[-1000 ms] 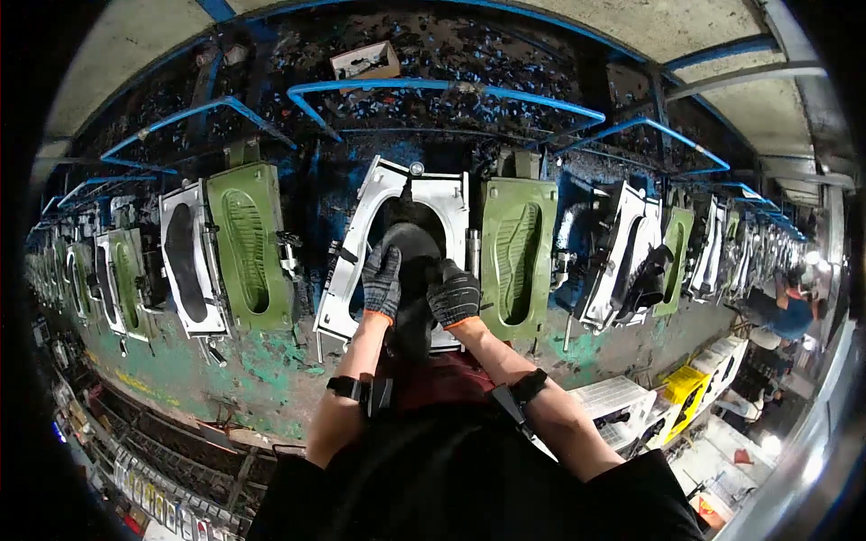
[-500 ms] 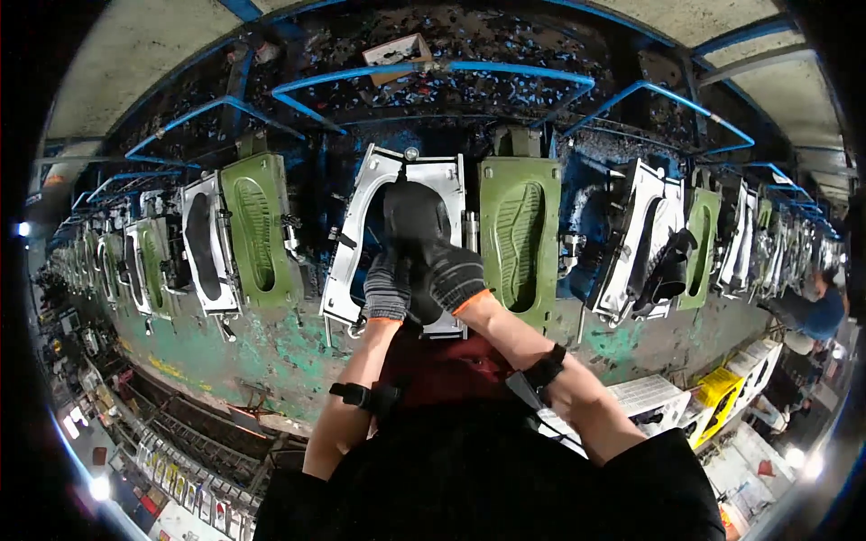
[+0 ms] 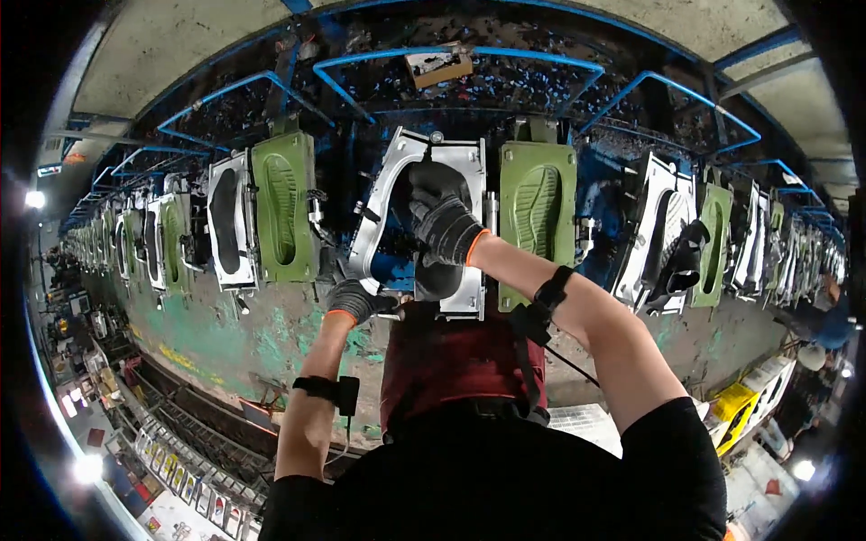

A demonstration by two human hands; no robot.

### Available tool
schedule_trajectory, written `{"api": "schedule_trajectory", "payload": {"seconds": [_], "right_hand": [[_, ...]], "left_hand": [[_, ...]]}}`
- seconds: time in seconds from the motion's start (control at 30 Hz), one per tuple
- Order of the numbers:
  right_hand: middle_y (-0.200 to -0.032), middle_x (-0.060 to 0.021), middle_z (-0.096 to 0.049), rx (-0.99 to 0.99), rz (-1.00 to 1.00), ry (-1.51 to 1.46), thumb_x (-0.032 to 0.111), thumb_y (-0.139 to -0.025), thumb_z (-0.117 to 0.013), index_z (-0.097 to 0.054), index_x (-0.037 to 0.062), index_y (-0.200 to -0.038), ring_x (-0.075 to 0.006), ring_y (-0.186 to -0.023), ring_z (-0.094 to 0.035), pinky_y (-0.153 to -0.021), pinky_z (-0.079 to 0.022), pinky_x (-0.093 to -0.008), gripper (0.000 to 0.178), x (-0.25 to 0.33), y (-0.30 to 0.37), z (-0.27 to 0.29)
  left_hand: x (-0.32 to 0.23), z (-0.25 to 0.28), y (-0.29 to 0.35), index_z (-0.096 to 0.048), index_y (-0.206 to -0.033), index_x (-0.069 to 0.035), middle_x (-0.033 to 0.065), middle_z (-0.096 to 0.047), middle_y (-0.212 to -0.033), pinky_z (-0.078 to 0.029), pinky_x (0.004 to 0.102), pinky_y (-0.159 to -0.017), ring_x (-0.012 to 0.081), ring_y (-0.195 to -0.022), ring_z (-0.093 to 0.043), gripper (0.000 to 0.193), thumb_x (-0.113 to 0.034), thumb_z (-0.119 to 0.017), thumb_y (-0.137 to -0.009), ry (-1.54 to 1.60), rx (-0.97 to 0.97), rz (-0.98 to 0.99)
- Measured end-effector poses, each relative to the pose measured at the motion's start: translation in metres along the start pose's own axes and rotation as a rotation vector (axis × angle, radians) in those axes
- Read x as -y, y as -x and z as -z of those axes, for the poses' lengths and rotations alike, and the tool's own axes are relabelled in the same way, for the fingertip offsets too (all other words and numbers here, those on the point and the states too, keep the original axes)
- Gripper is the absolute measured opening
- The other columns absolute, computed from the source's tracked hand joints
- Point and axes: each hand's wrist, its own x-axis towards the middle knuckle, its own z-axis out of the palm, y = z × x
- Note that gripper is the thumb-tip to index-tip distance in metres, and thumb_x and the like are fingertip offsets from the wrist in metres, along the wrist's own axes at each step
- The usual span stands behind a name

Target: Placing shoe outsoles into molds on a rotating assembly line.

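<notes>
Exposure uneven. Round white lamps (image 3: 87,468) glare near both side rims; silver-white metal mould frame (image 3: 467,293) reads bright; dark debris-strewn ground (image 3: 532,86) beyond sits in shadow. Fisheye bends edges; corners black; far-right details indistinct.

The left hand (image 3: 356,298) is no longer on the black shoe piece (image 3: 440,281); it is now at the lower left corner of the silver frame (image 3: 472,284). Only the right hand (image 3: 444,231) is now on the piece, which lies more rightward in the frame.
</notes>
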Motion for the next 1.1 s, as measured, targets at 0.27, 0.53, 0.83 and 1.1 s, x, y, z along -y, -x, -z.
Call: {"api": "schedule_trajectory", "payload": {"seconds": [0.27,0.53,0.83,1.1], "right_hand": [[-0.158,-0.0176,-0.044,0.038,-0.131,-0.037,0.062,-0.073,-0.075,-0.067,0.0131,-0.135,-0.0402,-0.152,-0.031,-0.127,-0.018,-0.0575,0.08,0.007,0.006,-0.023],[-0.158,-0.0235,-0.041,-0.282,-0.247,-0.293,0.038,-0.067,-0.086,-0.056,0.0036,-0.144,-0.0453,-0.148,-0.036,-0.123,-0.032,-0.0504,0.089,0.091,0.083,-0.058],[-0.162,-0.0322,-0.029,-0.466,-0.64,-0.553,0.055,-0.068,-0.079,-0.04,-0.0097,-0.151,-0.0474,-0.151,-0.028,-0.127,-0.017,-0.057,0.113,0.171,0.083,-0.08],[-0.164,-0.0331,-0.023,-0.441,-0.734,-0.665,0.052,-0.071,-0.076,-0.031,-0.009,-0.156,-0.0492,-0.154,-0.019,-0.126,-0.011,-0.0611,0.113,0.174,0.107,-0.096]], "left_hand": [[-0.07,-0.03,0.04,0.015,-0.158,0.007,0.0338,-0.029,-0.16,-0.04,0.053,-0.116,0.0476,-0.143,-0.041,0.15,-0.063,-0.082,-0.069,0.247,0.006,-0.102],[-0.056,0.007,0.016,-0.056,-0.14,-0.008,0.0175,-0.062,-0.13,-0.048,0.0488,-0.104,0.0383,-0.118,-0.059,0.074,-0.04,-0.079,-0.078,0.151,-0.705,-0.57],[-0.109,0.155,-0.059,-0.069,-0.117,-0.008,0.0176,-0.069,-0.112,-0.05,0.0508,-0.091,0.0398,-0.102,-0.064,0.033,-0.026,-0.071,-0.089,0.349,-1.31,-0.727],[-0.166,0.055,-0.079,-0.037,-0.154,0.006,0.0328,-0.033,-0.159,-0.016,0.0629,-0.123,0.0492,-0.15,-0.027,0.083,-0.047,-0.057,-0.094,-0.038,-1.108,-0.319]]}}
